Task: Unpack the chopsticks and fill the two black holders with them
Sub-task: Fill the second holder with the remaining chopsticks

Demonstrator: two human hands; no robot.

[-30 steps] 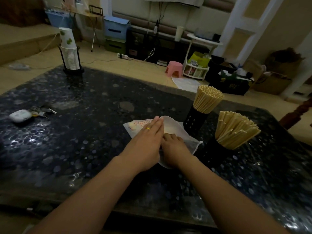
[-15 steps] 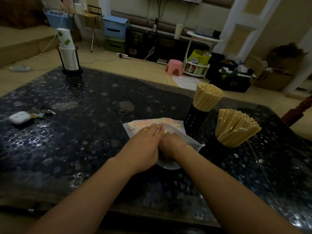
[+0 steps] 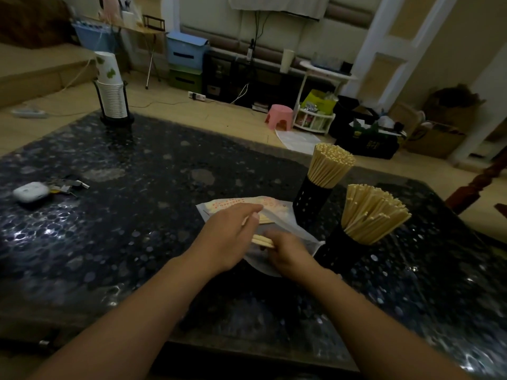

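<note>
Head view: right hand (image 3: 285, 252) pinches a chopstick bundle (image 3: 262, 240) over the plastic wrapper (image 3: 288, 231); left hand (image 3: 227, 237) hovers flat, fingers straight; both black holders (image 3: 311, 200) packed.

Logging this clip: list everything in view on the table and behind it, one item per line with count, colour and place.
Table: one, dark speckled, fills the foreground.
Black holders: two, right of centre, both packed with chopsticks.
Chopsticks: many, pale wood, upright in the holders; a few more at the hands.
Plastic bag: one, whitish with red print, lying under the hands.
Paper cups: one stack, white with green print, in a black stand at the far left.
Earbud case: one, white, left edge, beside keys.
Pink stool: one, on the floor behind.
Left hand: over the bag, fingers extended.
Right hand: grips the loose chopsticks.
</note>
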